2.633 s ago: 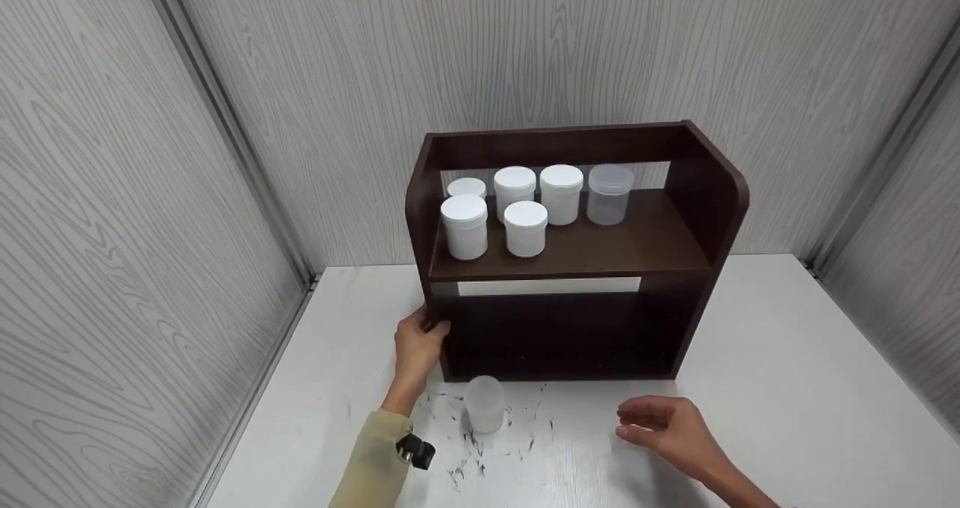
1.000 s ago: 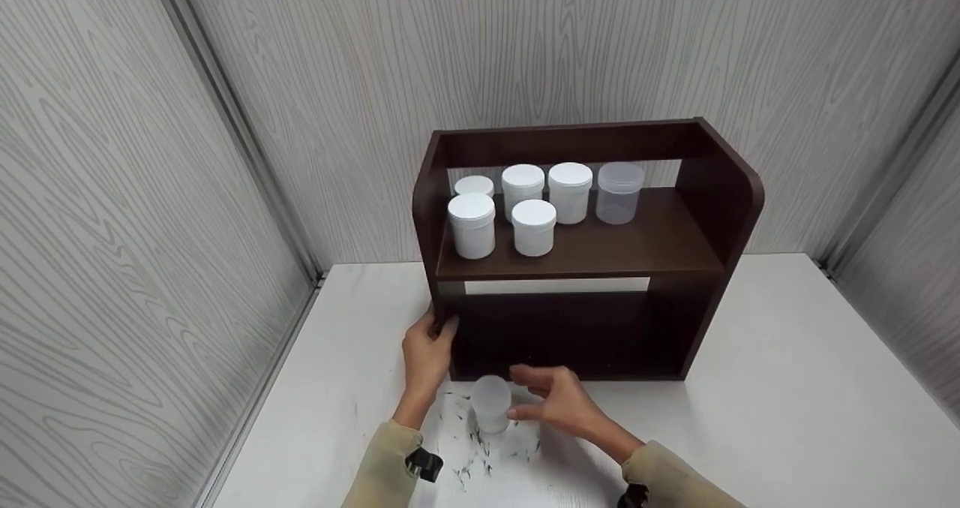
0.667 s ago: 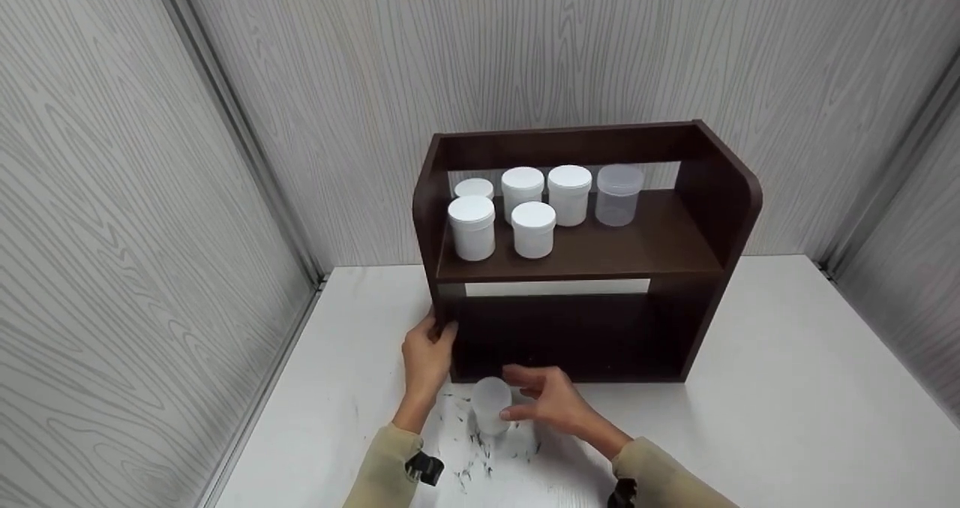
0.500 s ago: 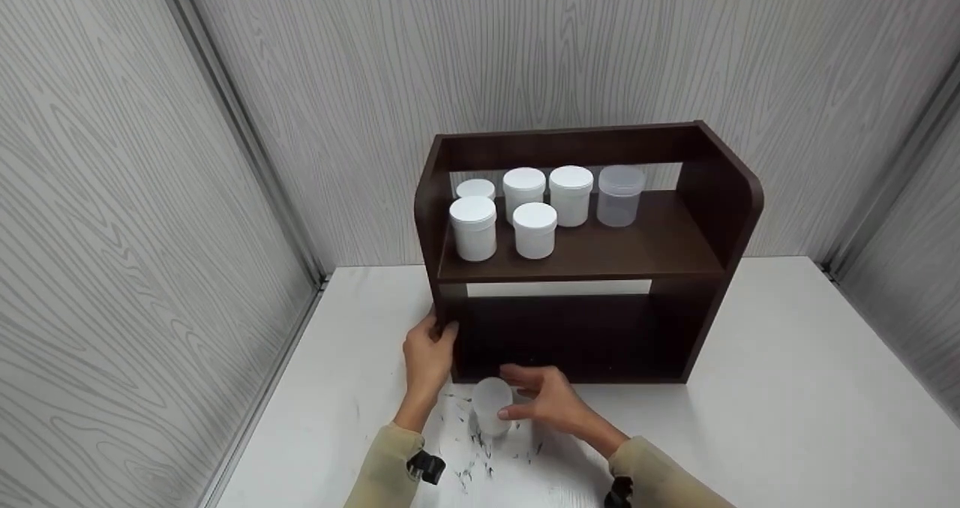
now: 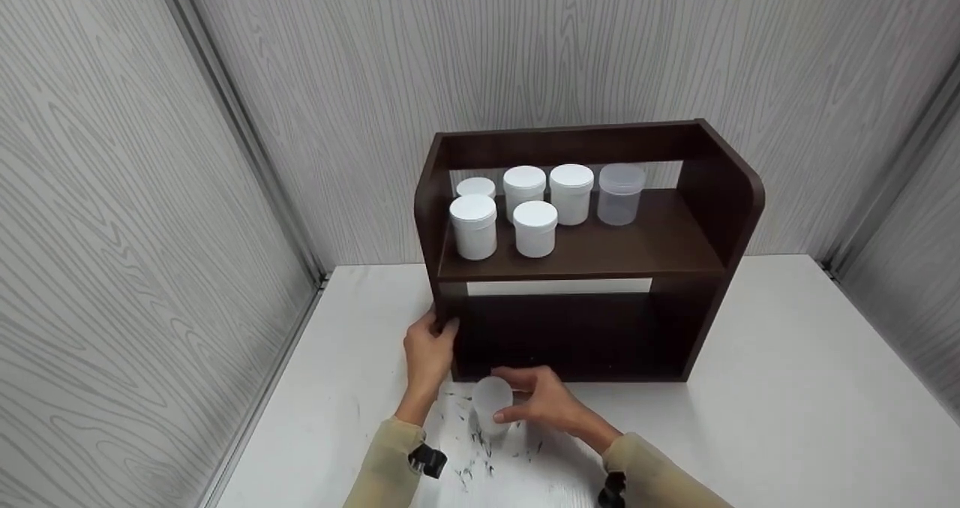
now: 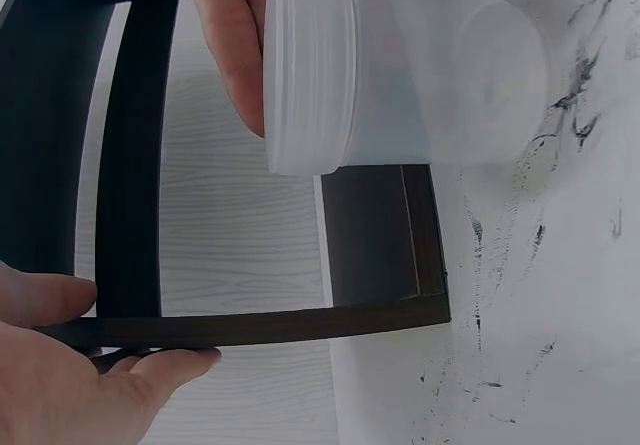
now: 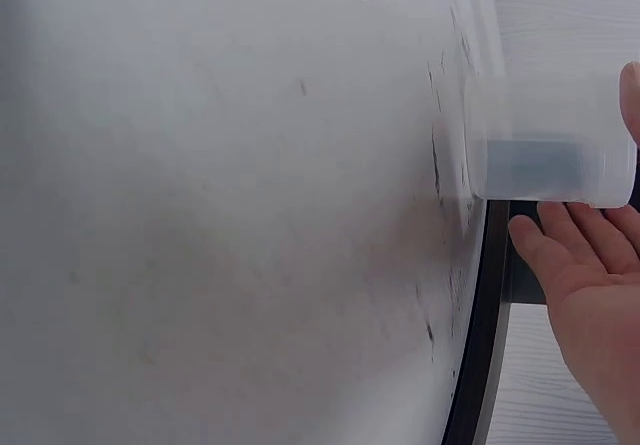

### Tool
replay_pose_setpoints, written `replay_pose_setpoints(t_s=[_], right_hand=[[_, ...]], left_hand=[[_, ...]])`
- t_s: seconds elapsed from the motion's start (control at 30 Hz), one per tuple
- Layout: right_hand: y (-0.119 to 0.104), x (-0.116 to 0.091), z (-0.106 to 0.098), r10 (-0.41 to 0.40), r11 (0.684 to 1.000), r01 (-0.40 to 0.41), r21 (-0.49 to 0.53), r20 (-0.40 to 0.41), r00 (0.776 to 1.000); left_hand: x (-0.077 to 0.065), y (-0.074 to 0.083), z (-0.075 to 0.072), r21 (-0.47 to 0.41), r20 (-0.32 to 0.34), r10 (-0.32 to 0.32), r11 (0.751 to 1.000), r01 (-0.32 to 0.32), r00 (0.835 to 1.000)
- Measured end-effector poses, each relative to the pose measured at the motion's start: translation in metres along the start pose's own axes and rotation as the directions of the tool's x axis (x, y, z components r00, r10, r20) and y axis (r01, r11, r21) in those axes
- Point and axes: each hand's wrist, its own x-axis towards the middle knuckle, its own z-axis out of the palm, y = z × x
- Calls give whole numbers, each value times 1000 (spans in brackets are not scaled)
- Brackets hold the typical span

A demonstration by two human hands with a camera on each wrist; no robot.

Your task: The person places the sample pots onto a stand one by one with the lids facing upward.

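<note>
A frosted translucent jar (image 5: 489, 397) with a lid stands upright on the white table, just in front of the dark brown shelf (image 5: 577, 266). My right hand (image 5: 550, 401) holds it from the right, thumb on the near side and fingers on the far side. In the left wrist view, some of those fingers reach behind the lid of the jar (image 6: 420, 75). My left hand (image 5: 427, 352) grips the shelf's left side panel, with the thumb on its inner face. The right wrist view shows several fingers of my right hand (image 7: 595, 295) beside the jar (image 7: 545, 150).
On the upper shelf stand several white lidded jars, among them a short one (image 5: 535, 229) in front, and a clear jar (image 5: 620, 194) at the right. Dark scuff marks lie on the table (image 5: 757, 388) around the frosted jar. Grey wood-grain walls (image 5: 360, 80) enclose the table.
My right hand has come in from the right, and its thumb and fingers have closed round the frosted jar. The jar stays in place. My left hand keeps its grip on the shelf.
</note>
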Motion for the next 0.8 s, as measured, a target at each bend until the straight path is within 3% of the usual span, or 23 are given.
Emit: replay_pose_setpoints(t_s=[0.33,0.57,0.8], right_hand=[[3,-2,-3,9,1000,-9,20,-7,1000],[4,-6,-6,2,998,-3,61,13,1000],[2,-9,-7,0,999,0,33,1,1000]], left_hand=[[1,0,0,8,15,-39,999,39,999],[-1,1,0,-33,35,-65,997,66,997],[1,2,0,-18,18,-88,996,88,996]])
